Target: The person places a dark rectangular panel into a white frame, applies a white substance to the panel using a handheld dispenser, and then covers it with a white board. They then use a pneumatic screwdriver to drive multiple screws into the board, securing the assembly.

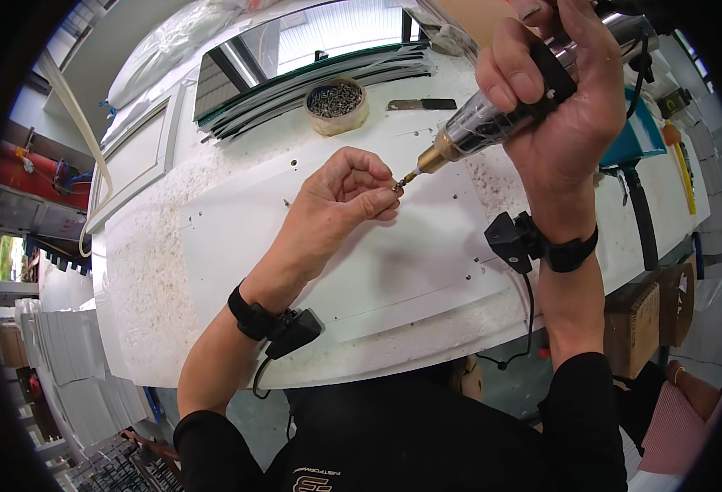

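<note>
"Pinching a small metal screw (398,188) in the left hand (336,201), with thumb and forefinger pressed together on it, right by the tip of the driver bit (411,175)"

"And in the right hand (570,123)?"

"Gripping a silver power driver (484,123) there, with fingers curled close around the barrel and the brass-coloured nose (436,154) aimed down and left toward the screw"

"Blocked anywhere?"

"Yes, in places: can't see the whole screw for the fingertips, nor the middle of the driver for the right hand; can't tell touching from nearly touching between bit and screw"

"Strapped up at all?"

"Wearing a black wristband on each arm, left (250,312) and right (572,252), each with a boxy device and a trailing cable"

"And underneath?"

"Hovering over a white panel (426,254), dotted with small dark bits (468,277), laid on a speckled white worktop (144,271)"

"Farther out?"

"Look past the left hand for a round tub (338,125) full of small metal pieces, close in front of a stack of glassy sheets (295,92); to its right, find a flat blade (404,105) with a black handle (439,104)"

"And toward the edges?"

"See a teal object (644,131), kind unclear, beyond the right wrist, and a cardboard box (631,328) lower down; far left, spot a framed panel (136,139) and a pale hose (74,107)"
</note>
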A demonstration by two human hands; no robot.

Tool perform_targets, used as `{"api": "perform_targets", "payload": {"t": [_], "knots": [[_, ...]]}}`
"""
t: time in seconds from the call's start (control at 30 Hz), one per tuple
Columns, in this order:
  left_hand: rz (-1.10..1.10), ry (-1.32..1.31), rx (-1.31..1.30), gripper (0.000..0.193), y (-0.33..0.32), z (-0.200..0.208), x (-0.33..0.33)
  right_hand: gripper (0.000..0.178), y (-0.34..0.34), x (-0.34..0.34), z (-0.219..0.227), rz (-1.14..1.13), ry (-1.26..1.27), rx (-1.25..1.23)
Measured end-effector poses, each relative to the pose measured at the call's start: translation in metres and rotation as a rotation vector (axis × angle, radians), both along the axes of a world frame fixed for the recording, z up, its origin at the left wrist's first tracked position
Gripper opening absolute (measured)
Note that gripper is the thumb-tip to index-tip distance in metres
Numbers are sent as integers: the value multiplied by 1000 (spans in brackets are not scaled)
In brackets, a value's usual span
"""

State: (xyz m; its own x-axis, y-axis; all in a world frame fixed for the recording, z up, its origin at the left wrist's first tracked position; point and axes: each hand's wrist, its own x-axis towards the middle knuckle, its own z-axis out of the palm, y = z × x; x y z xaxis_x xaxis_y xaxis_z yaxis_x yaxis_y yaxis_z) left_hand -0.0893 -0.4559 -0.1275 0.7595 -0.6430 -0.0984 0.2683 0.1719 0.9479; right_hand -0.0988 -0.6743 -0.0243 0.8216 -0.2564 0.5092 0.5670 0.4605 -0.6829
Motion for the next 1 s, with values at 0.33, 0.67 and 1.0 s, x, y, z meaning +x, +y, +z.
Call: {"api": "perform_targets", "payload": {"t": [0.33, 0.67, 1.0], "knots": [[44, -319, 230, 17, -17, 4, 7, 33, 10, -2, 20, 2, 40, -151], [10, -548, 424, 27, -55, -6, 43, 19, 4, 41, -3, -118, -12, -478], [30, -581, 352, 28, -57, -19, 46, 15, -1, 52, -15, -131, -16, -473]]}}
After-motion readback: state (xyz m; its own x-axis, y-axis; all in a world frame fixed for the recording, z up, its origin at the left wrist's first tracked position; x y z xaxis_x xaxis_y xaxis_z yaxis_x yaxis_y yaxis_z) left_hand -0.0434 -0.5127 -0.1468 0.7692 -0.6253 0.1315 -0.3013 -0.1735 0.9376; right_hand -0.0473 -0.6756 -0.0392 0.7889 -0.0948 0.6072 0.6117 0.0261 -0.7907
